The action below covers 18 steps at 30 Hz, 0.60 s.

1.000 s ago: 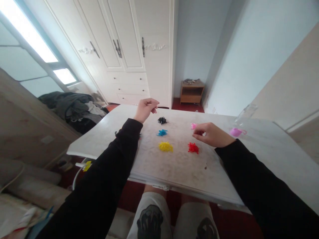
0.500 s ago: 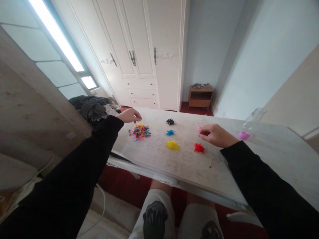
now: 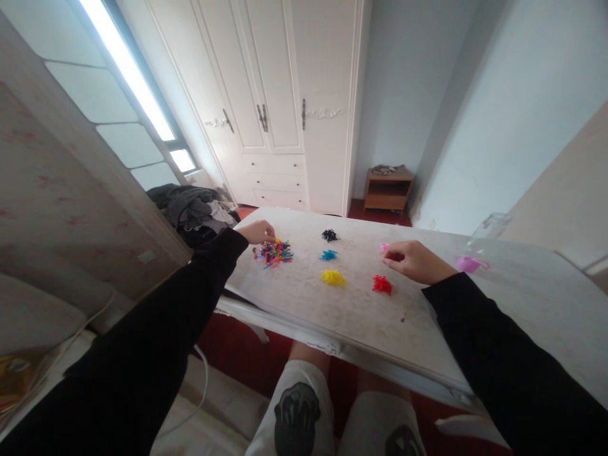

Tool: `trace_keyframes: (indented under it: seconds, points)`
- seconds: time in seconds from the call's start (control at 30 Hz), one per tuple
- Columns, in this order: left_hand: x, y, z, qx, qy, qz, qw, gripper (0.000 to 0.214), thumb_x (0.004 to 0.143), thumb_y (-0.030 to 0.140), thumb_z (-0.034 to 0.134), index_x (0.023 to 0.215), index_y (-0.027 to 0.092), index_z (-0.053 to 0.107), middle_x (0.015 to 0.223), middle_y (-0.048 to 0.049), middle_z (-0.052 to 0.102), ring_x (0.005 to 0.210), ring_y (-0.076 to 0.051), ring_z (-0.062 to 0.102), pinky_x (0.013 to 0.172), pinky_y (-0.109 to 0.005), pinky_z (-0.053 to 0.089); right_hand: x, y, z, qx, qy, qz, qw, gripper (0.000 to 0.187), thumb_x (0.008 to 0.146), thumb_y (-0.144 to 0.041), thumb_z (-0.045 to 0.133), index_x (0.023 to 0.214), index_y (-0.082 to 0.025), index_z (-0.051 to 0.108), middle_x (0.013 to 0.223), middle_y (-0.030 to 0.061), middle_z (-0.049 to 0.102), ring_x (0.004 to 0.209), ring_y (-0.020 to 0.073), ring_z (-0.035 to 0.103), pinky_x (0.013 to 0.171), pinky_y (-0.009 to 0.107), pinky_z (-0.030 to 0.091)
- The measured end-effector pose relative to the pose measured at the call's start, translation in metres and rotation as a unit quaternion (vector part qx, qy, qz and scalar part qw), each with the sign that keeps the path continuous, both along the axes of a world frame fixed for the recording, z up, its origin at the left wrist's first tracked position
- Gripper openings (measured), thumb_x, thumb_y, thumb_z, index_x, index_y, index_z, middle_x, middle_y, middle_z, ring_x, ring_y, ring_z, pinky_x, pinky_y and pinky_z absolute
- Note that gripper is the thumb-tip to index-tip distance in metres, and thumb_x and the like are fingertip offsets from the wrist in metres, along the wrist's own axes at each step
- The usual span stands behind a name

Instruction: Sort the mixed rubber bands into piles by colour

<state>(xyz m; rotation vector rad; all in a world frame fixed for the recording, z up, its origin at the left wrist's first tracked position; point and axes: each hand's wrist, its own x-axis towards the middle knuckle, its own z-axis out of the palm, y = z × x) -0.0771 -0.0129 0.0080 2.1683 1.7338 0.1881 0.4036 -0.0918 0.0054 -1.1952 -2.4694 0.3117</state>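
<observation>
On the white table (image 3: 342, 316) lies a mixed multicoloured pile (image 3: 275, 253) of small pieces at the left. My left hand (image 3: 259, 232) rests at the pile's edge, fingers curled down onto it. Sorted heaps lie to the right: black (image 3: 329, 235), blue (image 3: 328, 255), yellow (image 3: 333, 277), red (image 3: 382, 284) and a small pink one (image 3: 382, 247). My right hand (image 3: 412, 261) lies on the table between the pink and red heaps, fingers curled loosely; what they hold, if anything, is hidden.
A clear bottle with a pink cap (image 3: 477, 248) lies at the table's right. A white wardrobe (image 3: 285, 107) and a small wooden nightstand (image 3: 387, 189) stand behind. Dark clothes (image 3: 190, 209) are heaped at the left. My knees (image 3: 332, 411) are under the table's near edge.
My left hand has moved from near the black heap leftward and down onto the mixed pile. My right hand has stayed by the pink heap. The view has swung left.
</observation>
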Motion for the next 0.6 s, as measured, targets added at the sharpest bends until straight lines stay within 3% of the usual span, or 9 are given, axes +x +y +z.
trace_keyframes:
  seconds: [0.17,0.33,0.6]
  points:
    - [-0.003,0.001,0.005,0.017,0.013,0.002,1.0,0.015,0.074,0.03,0.066,0.074,0.017,0.071,0.058,0.0001,0.067,0.053,-0.012,0.062,0.06,-0.021,0.045,0.0,0.0,0.001,-0.001,-0.001,0.003,1.0,0.021,0.085,-0.03,0.058,0.071,-0.018,0.067,0.067,0.0028,0.066,0.062,0.0168,0.058,0.064,0.032,0.041]
    - [-0.003,0.002,0.009,0.018,0.02,-0.004,1.0,0.014,0.074,0.028,0.063,0.075,0.016,0.069,0.065,-0.0019,0.07,0.055,-0.013,0.063,0.059,-0.022,0.046,0.0,0.0,0.001,-0.001,-0.002,0.004,1.0,0.021,0.084,-0.03,0.058,0.071,-0.018,0.067,0.067,0.0027,0.066,0.062,0.017,0.058,0.064,0.032,0.041]
    - [-0.004,-0.004,0.014,-0.023,0.015,-0.01,1.0,0.012,0.073,0.028,0.064,0.074,0.017,0.068,0.065,-0.002,0.071,0.059,-0.013,0.066,0.056,-0.02,0.046,0.0,0.0,-0.001,-0.001,-0.008,0.012,1.0,0.02,0.084,-0.03,0.059,0.07,-0.018,0.068,0.068,0.003,0.066,0.061,0.017,0.058,0.064,0.032,0.04]
